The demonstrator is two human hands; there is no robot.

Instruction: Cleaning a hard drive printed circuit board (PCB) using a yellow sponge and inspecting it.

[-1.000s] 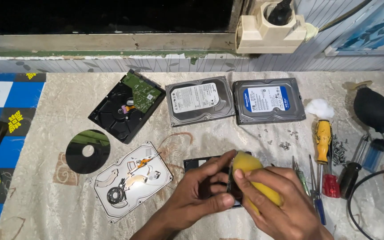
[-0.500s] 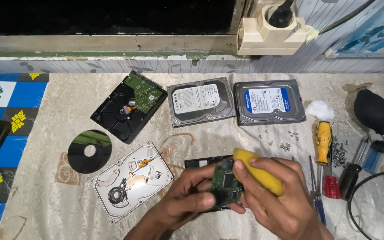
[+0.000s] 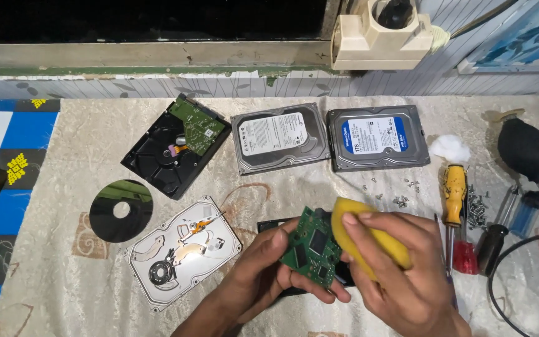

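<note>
Pinching a green circuit board point(image 3: 311, 246) above the table in the left hand point(image 3: 263, 274), the right hand point(image 3: 400, 274) is pressing a yellow sponge point(image 3: 363, 236) against it, fingers curled together; wiping seems midway, drives lying opened.

A second ago my right hand point(image 3: 400, 274) had the yellow sponge point(image 3: 369, 240) bunched over the front of the drive, hiding what my left hand point(image 3: 269, 274) held. Now the green circuit board point(image 3: 313, 246) is lifted and tilted up in my left fingers, chips showing, and the sponge has slid to the board's right edge, pressed flat against it.
</note>
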